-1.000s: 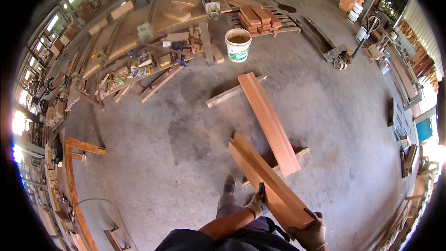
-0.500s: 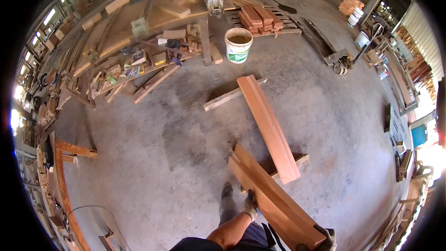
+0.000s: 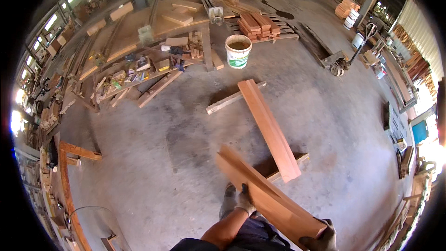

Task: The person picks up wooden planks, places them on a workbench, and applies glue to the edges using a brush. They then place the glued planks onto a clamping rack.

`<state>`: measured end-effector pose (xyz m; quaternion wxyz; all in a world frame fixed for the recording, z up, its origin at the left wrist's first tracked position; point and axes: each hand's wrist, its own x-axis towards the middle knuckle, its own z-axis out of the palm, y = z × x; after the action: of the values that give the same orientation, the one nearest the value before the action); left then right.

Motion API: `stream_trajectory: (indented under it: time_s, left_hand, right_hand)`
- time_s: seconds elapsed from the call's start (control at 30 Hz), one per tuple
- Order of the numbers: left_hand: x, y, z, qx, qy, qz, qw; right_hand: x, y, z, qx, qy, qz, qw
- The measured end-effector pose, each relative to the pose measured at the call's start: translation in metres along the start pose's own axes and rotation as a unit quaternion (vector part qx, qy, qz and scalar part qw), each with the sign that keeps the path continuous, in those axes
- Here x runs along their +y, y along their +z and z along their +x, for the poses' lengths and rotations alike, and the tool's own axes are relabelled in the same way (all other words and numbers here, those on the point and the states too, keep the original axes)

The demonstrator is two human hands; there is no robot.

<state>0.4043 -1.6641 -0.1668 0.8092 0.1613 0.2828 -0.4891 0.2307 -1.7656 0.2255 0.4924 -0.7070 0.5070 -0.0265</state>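
Note:
Both my gloved hands hold a long reddish-brown wooden board [image 3: 265,188], slanted from the lower right up to the left. My left hand [image 3: 245,201] grips its left edge around the middle, thumb over the upper face. At the near end, my right hand [image 3: 323,236] is closed round the board's corner. The far end of the board is smeared by motion. A similar board [image 3: 269,130] with a lengthwise step lies just beyond, resting across two wooden battens; the far batten [image 3: 223,103] and the near batten [image 3: 302,159] lie on the concrete floor.
A white bucket [image 3: 238,52] stands beyond the boards, close to a pallet [image 3: 288,31] stacked with reddish planks [image 3: 260,23]. At the left is a low table [image 3: 181,25] with offcuts and tools. A pallet jack [image 3: 335,62] stands at the right. A wooden frame [image 3: 65,181] is at the left.
The held board has swung its far end left, and my left hand has moved slightly left with it. My right hand stays at the near end. The resting board lies where it was.

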Motion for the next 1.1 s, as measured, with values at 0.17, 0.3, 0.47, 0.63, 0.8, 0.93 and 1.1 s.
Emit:
stream_trajectory:
  time_s: [0.17, 0.3, 0.47, 0.63, 0.8, 0.93, 1.1]
  left_hand:
    - [0.029, -0.024, -0.050, -0.007, 0.209, 0.129, 0.969]
    - [0.054, -0.073, -0.120, 0.088, 0.336, 0.117, 0.930]
    - [0.002, 0.021, -0.324, -0.124, 0.342, -0.119, 0.924]
    - [-0.004, -0.123, -0.405, -0.022, 0.599, -0.135, 0.789]
    - [-0.044, -0.219, -0.414, 0.013, 0.695, -0.167, 0.700]
    - [-0.089, -0.270, -0.438, 0.180, 0.737, -0.108, 0.643]
    - [-0.130, -0.318, -0.494, -0.065, 0.726, -0.324, 0.603]
  right_hand:
    - [0.037, -0.018, 0.026, -0.107, -0.075, -0.026, 0.991]
    - [0.070, -0.031, 0.066, -0.261, -0.244, 0.000, 0.934]
    - [0.128, -0.054, 0.161, -0.419, -0.057, 0.188, 0.886]
    - [0.114, -0.021, 0.200, -0.561, -0.077, 0.170, 0.806]
    - [0.103, 0.070, 0.195, -0.579, -0.053, 0.148, 0.800]
    - [0.071, 0.184, 0.189, -0.581, 0.029, 0.153, 0.799]
    - [0.041, 0.289, 0.141, -0.572, -0.008, 0.064, 0.818]
